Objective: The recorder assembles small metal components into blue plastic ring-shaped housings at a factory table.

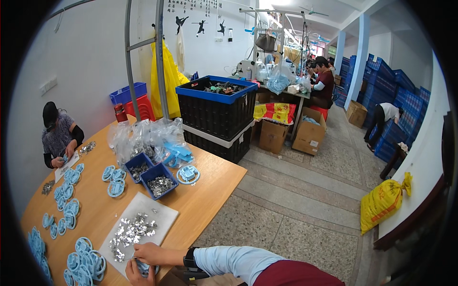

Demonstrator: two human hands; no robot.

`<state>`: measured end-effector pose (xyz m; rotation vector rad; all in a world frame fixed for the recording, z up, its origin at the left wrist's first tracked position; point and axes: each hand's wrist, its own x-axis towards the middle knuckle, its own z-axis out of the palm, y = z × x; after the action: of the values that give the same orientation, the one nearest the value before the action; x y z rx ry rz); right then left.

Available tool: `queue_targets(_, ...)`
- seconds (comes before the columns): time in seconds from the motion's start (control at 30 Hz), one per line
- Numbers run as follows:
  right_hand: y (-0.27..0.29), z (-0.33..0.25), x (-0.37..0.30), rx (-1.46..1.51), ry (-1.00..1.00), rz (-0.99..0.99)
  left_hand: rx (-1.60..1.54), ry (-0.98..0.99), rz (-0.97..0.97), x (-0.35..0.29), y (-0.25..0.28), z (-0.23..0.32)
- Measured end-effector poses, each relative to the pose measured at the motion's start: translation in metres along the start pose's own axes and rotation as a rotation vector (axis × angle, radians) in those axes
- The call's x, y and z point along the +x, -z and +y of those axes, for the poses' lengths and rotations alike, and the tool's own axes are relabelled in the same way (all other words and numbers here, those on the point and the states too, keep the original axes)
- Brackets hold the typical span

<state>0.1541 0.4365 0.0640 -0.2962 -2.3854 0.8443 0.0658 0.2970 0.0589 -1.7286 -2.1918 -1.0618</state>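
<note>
At the table's near edge my left hand is closed around a light blue plastic ring-shaped piece, partly covered by the fingers. My right hand comes in from the right above it, thumb and fingers pinched together. A thin light thing shows at its fingertips, too small to name. Just beyond the hands lies a white board bearing a spread of small shiny metal pieces. To the left of the hands is a heap of light blue ring pieces.
Two blue bins of metal pieces stand behind the board, beside clear plastic bags. More blue ring pieces lie in groups on the wooden table. A co-worker sits across at the left. Stacked black crates stand behind the table.
</note>
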Motion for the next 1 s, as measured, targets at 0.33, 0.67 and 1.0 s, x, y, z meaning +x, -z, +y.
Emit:
queue_targets(0.33,0.061,0.027,-0.078,-0.171,-0.073,0.197,0.013,-0.028,-0.004,0.001,0.002,0.013)
queue_targets(0.67,0.072,0.025,-0.084,-0.349,-0.092,0.123,0.118,-0.031,-0.109,0.01,0.011,0.02)
queue_targets(1.0,0.066,0.029,-0.094,-0.401,-0.142,0.193,0.069,-0.173,-0.197,0.013,0.004,0.01)
